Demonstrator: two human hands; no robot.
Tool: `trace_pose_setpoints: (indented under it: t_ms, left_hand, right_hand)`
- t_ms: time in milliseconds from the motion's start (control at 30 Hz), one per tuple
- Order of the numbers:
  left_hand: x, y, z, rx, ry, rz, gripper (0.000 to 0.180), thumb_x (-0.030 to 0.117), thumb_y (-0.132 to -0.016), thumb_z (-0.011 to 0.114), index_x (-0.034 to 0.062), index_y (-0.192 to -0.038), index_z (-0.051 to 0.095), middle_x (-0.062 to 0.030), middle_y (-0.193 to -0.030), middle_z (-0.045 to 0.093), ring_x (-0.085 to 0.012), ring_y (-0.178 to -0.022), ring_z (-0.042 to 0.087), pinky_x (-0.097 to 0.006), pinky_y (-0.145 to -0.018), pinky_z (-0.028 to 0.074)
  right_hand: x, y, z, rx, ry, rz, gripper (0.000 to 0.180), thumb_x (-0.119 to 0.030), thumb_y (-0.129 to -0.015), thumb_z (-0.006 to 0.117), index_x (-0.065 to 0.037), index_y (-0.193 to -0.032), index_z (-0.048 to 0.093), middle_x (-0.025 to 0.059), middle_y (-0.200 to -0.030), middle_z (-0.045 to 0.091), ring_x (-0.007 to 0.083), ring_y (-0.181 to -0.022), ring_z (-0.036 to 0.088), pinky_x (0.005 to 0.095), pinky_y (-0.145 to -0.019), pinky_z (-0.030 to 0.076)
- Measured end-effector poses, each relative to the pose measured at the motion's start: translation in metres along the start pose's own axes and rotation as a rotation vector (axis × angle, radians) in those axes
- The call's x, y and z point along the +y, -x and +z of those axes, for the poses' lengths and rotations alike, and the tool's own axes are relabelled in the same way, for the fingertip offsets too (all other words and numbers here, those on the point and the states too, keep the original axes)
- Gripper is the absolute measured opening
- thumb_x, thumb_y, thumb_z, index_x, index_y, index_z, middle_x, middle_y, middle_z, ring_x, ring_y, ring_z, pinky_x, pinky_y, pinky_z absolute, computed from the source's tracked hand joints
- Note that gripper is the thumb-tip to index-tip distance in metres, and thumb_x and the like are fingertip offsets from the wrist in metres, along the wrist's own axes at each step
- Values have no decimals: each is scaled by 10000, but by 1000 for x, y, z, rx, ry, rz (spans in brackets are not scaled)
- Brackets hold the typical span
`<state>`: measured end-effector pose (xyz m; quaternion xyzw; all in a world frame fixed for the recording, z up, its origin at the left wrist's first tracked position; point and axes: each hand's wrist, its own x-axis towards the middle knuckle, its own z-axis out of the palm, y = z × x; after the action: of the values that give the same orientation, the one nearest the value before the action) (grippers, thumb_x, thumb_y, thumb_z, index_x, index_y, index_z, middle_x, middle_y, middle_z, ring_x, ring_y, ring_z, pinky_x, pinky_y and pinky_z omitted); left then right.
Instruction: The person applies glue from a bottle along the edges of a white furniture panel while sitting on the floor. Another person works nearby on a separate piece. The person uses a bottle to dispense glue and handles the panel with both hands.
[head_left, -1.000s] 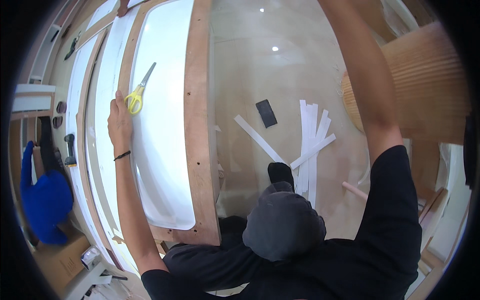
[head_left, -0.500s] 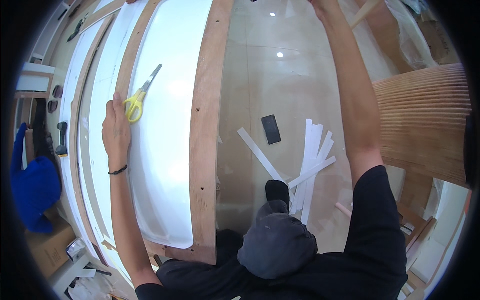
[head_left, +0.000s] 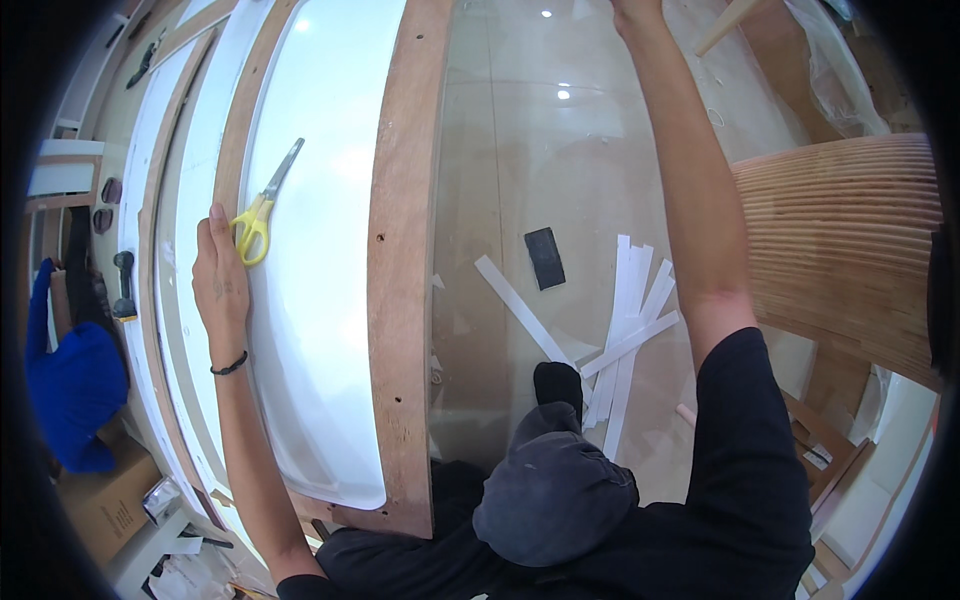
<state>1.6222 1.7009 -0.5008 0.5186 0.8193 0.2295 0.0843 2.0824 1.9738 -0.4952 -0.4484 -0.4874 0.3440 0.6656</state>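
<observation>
A long wooden frame with a glossy white panel set in it lies to my left. My left hand is closed over the frame's left side, its fingertips partly hidden, with a dark band at the wrist. Yellow-handled scissors rest beside it on the white panel, blades pointing away. My right arm reaches far forward. Only the base of my right hand shows at the top edge; its fingers are out of the picture.
White strips and a dark rectangular block lie on the shiny floor by my foot. A ribbed wooden panel stands right. Farther left are more white boards, a cordless drill, blue cloth and a cardboard box.
The frame, with the scissors on it and my left hand, has shifted slightly left in view. My right hand has moved a little left and farther out at the top.
</observation>
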Motion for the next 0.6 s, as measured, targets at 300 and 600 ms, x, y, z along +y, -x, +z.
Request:
trace_pose_setpoints:
  t_ms: [300, 600]
  left_hand:
    - [1, -1, 0, -15, -17, -32, 743, 684, -1058, 277, 44, -1150, 644, -144, -800, 613, -229, -784, 607, -340, -720, 477]
    - [2, -2, -4, -33, -10, -61, 804, 725, -1035, 282, 24, -1217, 632, -163, -834, 627, -254, -816, 609, -346, -747, 482]
  right_hand:
    - [93, 43, 21, 235, -538, 336, 390, -333, -962, 676, -40, -1210, 604, 125, -1128, 678, 254, -975, 715, 379, -751, 659]
    - [106, 50, 44, 313, -618, 316, 362, -327, -966, 689, -62, -1200, 609, 101, -1105, 682, 236, -945, 721, 371, -717, 657]
